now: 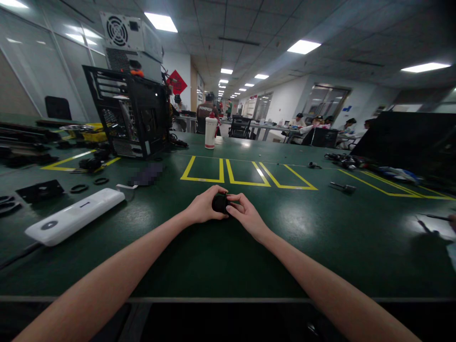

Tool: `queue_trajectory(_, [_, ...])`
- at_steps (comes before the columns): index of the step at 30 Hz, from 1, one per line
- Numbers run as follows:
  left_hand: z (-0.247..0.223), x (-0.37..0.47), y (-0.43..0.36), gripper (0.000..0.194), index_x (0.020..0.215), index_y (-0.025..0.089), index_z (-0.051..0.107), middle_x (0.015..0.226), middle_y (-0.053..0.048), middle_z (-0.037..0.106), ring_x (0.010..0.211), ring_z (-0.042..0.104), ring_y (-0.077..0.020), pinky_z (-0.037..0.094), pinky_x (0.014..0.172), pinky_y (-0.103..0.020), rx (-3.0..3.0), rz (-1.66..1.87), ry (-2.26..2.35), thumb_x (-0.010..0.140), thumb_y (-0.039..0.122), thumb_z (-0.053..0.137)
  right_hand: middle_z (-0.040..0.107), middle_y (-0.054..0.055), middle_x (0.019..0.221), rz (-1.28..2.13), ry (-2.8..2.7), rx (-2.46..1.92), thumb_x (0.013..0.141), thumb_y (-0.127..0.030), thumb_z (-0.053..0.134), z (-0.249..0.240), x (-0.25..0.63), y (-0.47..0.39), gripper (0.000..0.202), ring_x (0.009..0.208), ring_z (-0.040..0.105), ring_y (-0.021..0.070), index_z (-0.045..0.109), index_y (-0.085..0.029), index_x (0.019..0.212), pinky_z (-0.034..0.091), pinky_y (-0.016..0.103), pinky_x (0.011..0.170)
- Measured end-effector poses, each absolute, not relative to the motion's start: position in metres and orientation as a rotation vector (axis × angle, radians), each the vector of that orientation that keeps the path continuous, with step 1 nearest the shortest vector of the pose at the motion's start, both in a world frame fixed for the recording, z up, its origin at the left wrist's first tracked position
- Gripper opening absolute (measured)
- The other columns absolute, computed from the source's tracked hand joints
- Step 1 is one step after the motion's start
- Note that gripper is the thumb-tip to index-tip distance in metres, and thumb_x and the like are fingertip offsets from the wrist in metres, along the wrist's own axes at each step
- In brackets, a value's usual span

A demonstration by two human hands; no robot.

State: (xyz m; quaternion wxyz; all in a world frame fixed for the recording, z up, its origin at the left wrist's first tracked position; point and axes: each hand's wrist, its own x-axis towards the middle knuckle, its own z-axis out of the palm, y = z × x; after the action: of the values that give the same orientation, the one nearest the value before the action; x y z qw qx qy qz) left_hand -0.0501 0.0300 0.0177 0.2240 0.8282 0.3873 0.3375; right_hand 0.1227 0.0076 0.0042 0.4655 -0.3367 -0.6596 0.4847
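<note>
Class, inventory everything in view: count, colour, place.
Round part: one, black, between hands
Table: one, green, beneath hands
Tape outlines: several, yellow, on table
Oblong device: one, white, left
Rings: several, black, left
Computer case: one, black, left rear
Bottle: one, white with red top, ahead
Lights: several, white, ceiling
People: several, mixed clothing, background
Loose parts: uncounted, mostly dark, both sides
Left hand: one, bare, on round part
Right hand: one, bare, on round part

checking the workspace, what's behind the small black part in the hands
Behind the black part, the green table shows, with yellow tape outlines farther back. Whatever it, the left hand and the right hand block cannot be seen.
</note>
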Motion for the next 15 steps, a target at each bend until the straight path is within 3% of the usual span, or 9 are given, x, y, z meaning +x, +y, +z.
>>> queue_trajectory(4, [0.0182, -0.0506, 0.0296, 0.058, 0.109, 0.024, 0.044, 0.108, -0.004, 0.052, 0.096, 0.054, -0.0235, 0.043, 0.081, -0.038, 2.284, 0.929, 1.067, 0.058, 0.029, 0.071, 0.054, 0.001, 0.102, 1.129, -1.616, -0.882, 0.074, -0.028, 0.054, 0.0016, 0.1217, 0.0133, 0.023, 0.094, 0.055, 0.0156, 0.051, -0.023, 0.097, 0.045, 0.033, 0.084])
queue_trajectory(9, [0.0176, -0.0514, 0.0304, 0.057, 0.109, 0.024, 0.044, 0.109, -0.004, 0.052, 0.096, 0.054, -0.0230, 0.044, 0.080, -0.037, 2.289, 0.923, 1.051, 0.059, 0.030, 0.069, 0.052, 0.003, 0.108, 1.197, -1.641, -0.873, 0.072, -0.025, 0.057, 0.0026, 0.1227, 0.0123, 0.030, 0.104, 0.052, 0.0183, 0.049, -0.023, 0.101, 0.042, 0.035, 0.089])
queue_trajectory(15, [0.0172, -0.0515, 0.0318, 0.059, 0.109, 0.023, 0.044, 0.109, -0.005, 0.052, 0.094, 0.054, -0.0223, 0.044, 0.078, -0.036, 2.291, 0.937, 1.037, 0.057, 0.030, 0.071, 0.051, 0.001, 0.103, 1.153, -1.608, -0.788, 0.075, -0.026, 0.054, 0.0028, 0.1221, 0.0086, 0.012, 0.101, 0.053, 0.0161, 0.051, -0.022, 0.086, 0.041, 0.033, 0.090])
